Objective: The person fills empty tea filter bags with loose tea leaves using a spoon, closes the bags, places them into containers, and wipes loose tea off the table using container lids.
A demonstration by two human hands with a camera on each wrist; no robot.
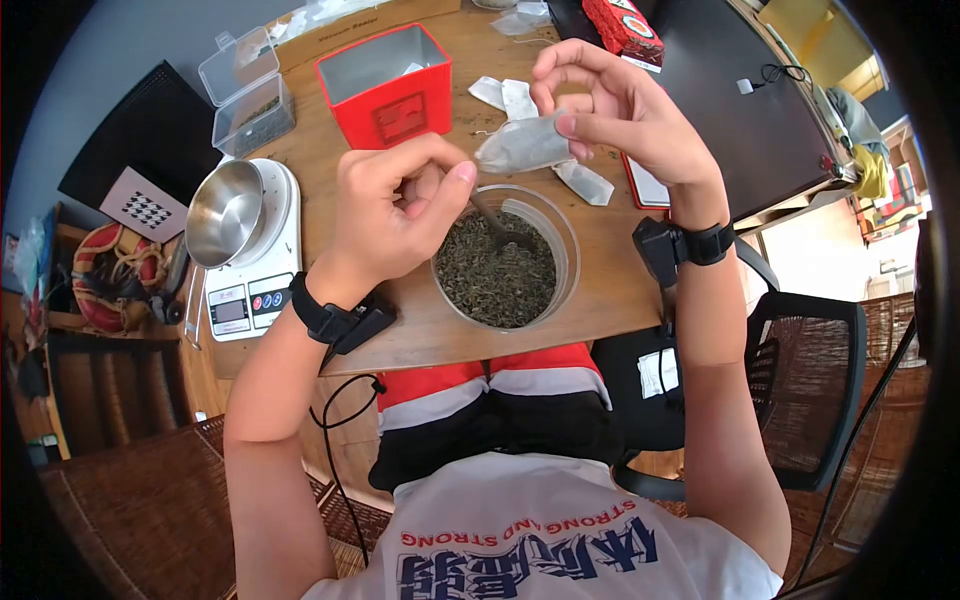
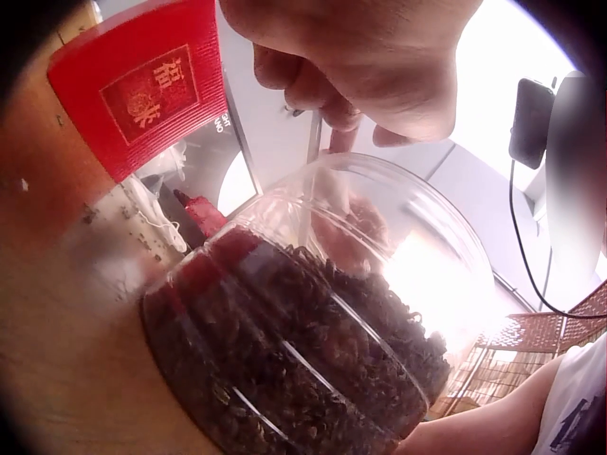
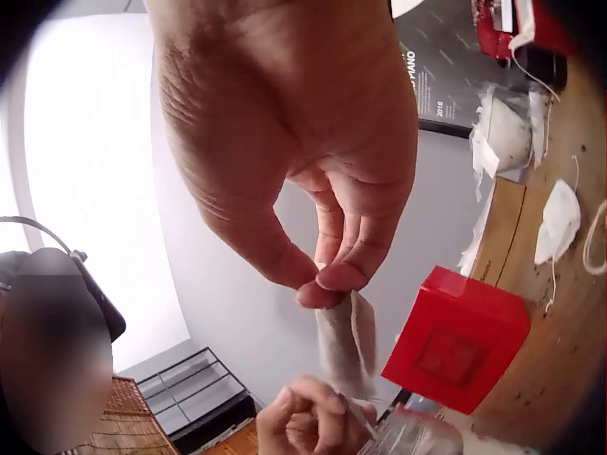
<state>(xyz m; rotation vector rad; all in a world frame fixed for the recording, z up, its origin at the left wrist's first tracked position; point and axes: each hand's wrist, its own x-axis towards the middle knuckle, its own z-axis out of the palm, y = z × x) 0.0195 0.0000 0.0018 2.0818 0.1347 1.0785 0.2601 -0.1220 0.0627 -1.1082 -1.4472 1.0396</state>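
Observation:
My right hand pinches a translucent white tea bag by one end between thumb and fingers, above the table. In the right wrist view the bag hangs from the fingertips. My left hand, fingers curled, holds a spoon by its handle. The spoon's lower end rests in dark dried tea leaves inside a clear round tub. The tub stands near the table's front edge, below both hands. In the left wrist view, the tub's wall and leaves show from the side.
An open red tin stands behind the left hand. Several white bags lie behind the tub. On the left, a steel pan sits on a kitchen scale, near a lidded plastic box. A red packet lies at the back right.

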